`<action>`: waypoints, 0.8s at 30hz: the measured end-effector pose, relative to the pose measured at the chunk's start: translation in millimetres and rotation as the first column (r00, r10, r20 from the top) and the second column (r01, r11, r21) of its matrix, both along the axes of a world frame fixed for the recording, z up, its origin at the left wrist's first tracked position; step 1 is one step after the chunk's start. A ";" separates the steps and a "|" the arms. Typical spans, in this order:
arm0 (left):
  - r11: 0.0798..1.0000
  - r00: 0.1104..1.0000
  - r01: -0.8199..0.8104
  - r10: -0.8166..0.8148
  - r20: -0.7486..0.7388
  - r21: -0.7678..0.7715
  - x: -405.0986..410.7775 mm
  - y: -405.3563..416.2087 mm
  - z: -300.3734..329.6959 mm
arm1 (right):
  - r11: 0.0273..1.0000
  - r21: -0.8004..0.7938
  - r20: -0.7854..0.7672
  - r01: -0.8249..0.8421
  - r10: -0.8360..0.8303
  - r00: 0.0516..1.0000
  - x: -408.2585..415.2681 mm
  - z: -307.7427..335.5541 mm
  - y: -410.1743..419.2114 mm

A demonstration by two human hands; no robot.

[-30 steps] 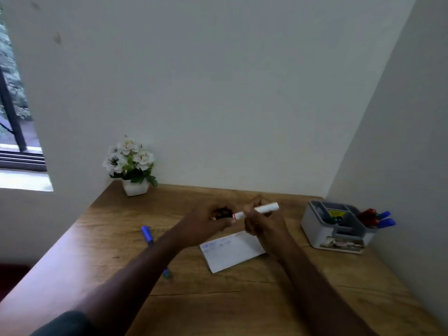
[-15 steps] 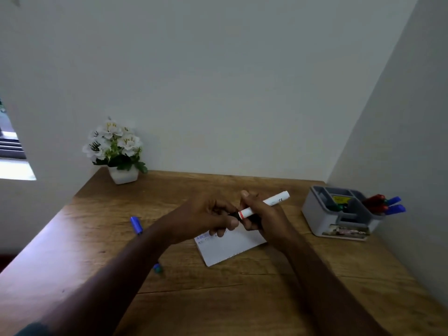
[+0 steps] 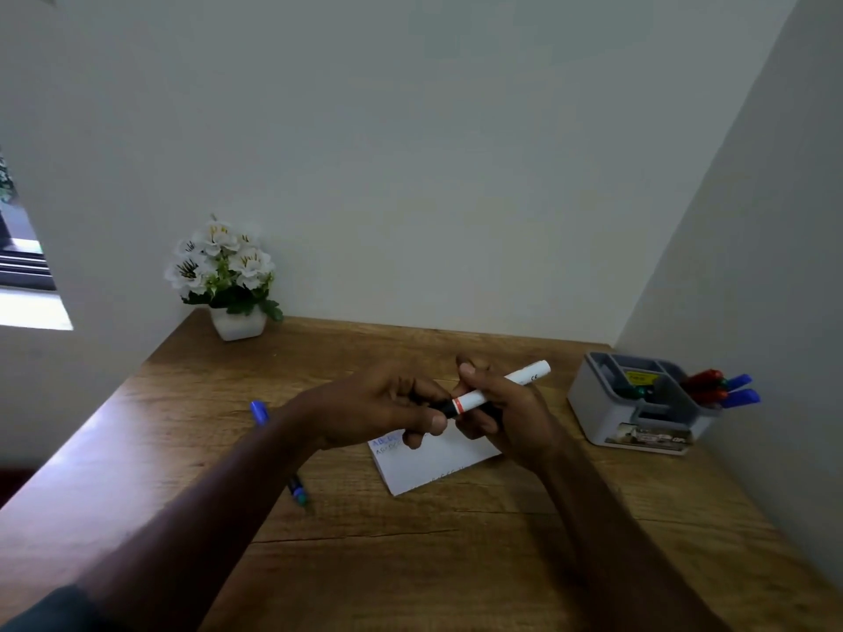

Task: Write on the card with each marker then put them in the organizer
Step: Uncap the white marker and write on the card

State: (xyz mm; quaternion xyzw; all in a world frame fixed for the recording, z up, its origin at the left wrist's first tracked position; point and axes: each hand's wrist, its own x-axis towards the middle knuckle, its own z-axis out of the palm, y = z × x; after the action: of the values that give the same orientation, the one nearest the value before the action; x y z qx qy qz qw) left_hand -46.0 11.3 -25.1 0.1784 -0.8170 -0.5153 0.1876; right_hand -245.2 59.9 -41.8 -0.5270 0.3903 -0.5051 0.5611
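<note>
- The wooden surface point(image 3: 456, 563) runs bare from its near edge up to the white card point(image 3: 433, 463), leaving open wood in front of the card.
- Left of the card, a blue-capped marker point(image 3: 259, 411) lies on the surface, its middle hidden under the left forearm.
- Just above the card, the two hands meet on one white marker point(image 3: 502, 387) with a black cap.
- The left hand point(image 3: 378, 408) has its fingers curled round the black cap end; the right hand point(image 3: 502, 412) grips the white barrel, whose far end pokes out toward the organizer.
- The card carries faint blue writing at its left corner.
- Right of the card, with a strip of free wood between, the grey organizer point(image 3: 606, 417) sits near the side wall, red and blue markers point(image 3: 725, 390) leaning out of it.
- Far left of the card, a potted white flower plant point(image 3: 226, 280) stands in the back corner.
</note>
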 end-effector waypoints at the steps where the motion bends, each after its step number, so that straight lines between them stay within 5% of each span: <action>1: 1.000 1.000 0.006 -0.006 0.001 0.000 0.1 0.7 0.7 | 1.000 0.004 -0.001 -0.006 0.006 1.000 -1.5 0.9 -0.5; 7: 0.999 0.999 0.035 -0.036 0.028 0.007 -0.9 4.3 5.6 | 0.999 -0.037 -0.013 -0.021 0.021 1.000 -2.5 5.9 2.1; 10: 0.998 0.998 0.036 -0.039 0.058 0.054 21.6 -3.3 5.2 | 0.989 -0.069 0.248 0.127 -0.106 0.963 -27.7 18.5 5.2; 12: 0.983 0.994 -0.105 0.106 0.005 0.150 42.5 -14.1 1.5 | 0.977 -0.119 0.337 0.174 -0.125 0.933 -55.5 24.1 6.5; 14: 0.947 0.959 -0.253 0.272 -0.077 0.196 50.3 -22.3 -0.2 | 0.977 -0.136 0.224 0.165 -0.132 0.966 -63.5 18.6 7.9; 18: 0.904 0.909 -0.412 0.417 0.019 -0.116 26.8 -15.3 -10.5 | 0.982 -0.088 -0.090 0.168 -0.176 0.980 -36.1 -2.4 4.1; 24: 0.852 0.900 -0.381 0.431 0.068 -0.360 3.5 -13.5 -36.4 | 0.937 -0.066 -0.510 0.342 -0.326 0.795 -6.9 -12.2 13.4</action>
State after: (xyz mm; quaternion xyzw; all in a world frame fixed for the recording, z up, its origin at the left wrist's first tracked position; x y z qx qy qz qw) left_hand -42.5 -2.2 -61.5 0.3495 -0.8482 -0.3016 0.2598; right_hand -252.1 73.2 -54.1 -0.5566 0.6200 -0.4312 0.3462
